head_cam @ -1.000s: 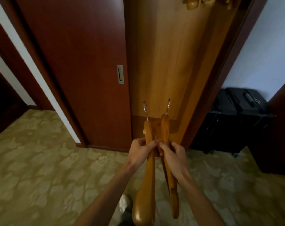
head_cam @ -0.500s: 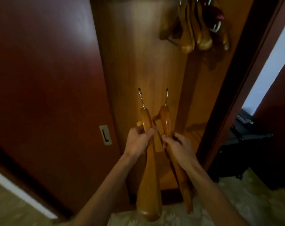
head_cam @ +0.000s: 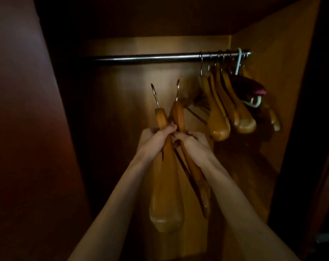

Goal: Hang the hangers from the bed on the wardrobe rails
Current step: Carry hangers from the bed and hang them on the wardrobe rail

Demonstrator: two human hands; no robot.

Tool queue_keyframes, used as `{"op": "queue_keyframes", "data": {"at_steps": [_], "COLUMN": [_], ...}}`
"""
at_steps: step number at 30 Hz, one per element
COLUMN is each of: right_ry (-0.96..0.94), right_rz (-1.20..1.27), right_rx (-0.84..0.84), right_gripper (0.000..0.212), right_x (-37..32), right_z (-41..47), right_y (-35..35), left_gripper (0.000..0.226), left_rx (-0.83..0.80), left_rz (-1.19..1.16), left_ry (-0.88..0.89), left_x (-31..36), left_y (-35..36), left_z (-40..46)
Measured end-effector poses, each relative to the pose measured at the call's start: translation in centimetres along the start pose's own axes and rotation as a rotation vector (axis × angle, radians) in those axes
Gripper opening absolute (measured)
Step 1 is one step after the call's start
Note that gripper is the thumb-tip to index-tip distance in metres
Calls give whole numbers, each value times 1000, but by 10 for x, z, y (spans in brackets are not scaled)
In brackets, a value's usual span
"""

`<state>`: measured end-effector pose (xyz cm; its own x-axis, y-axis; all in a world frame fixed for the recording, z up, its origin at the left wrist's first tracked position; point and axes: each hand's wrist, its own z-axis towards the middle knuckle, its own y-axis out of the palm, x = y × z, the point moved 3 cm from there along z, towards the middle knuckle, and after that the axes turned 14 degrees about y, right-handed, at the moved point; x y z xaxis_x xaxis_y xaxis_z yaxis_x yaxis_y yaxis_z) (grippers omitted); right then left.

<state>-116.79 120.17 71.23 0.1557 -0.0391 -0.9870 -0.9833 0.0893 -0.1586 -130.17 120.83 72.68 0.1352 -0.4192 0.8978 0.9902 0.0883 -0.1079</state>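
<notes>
Two wooden hangers are held up side by side inside the wardrobe, one in each hand. The left hand (head_cam: 156, 137) has its fingers curled round the neck of the left hanger (head_cam: 164, 178), thumb across the front, forearm reaching up from the lower left. The right hand (head_cam: 192, 142) pinches the neck of the right hanger (head_cam: 190, 162) just beside it, knuckles nearly touching the left hand, forearm rising from the lower right. Both grips are clamped on wood, not on the metal hooks. The hooks stand up above the hands, tilted slightly apart, and reach short of the rail (head_cam: 150, 58), touching nothing. The broad shoulder ends of both hangers point down between the forearms, the left one nearer the camera. No writing or label can be read on either.

Above and to the right of the hands, a cluster of hung hangers (head_cam: 223, 108) is bunched at the rail's right end, with a dark red padded one (head_cam: 252, 87) among them. The rail stretch straight above the hands is bare. A dark red door (head_cam: 28, 129) stands to the left of the hands.
</notes>
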Motion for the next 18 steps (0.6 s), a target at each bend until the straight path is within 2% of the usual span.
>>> {"op": "queue_keyframes", "data": {"at_steps": [5, 8, 18], "right_ry": [-91, -144, -244], "right_rz": [30, 19, -9], "right_rx": [39, 65, 124], "right_gripper": [26, 28, 29], "right_x": [-47, -70, -102], "right_z": [67, 93, 132], "right_y": [2, 1, -20], "left_gripper": [24, 29, 33], "left_rx": [14, -37, -129], "left_rz": [8, 20, -11], "left_ry": [89, 127, 210], "left_x": [17, 24, 28], "left_y": [4, 2, 20], "left_z": [76, 110, 175]}}
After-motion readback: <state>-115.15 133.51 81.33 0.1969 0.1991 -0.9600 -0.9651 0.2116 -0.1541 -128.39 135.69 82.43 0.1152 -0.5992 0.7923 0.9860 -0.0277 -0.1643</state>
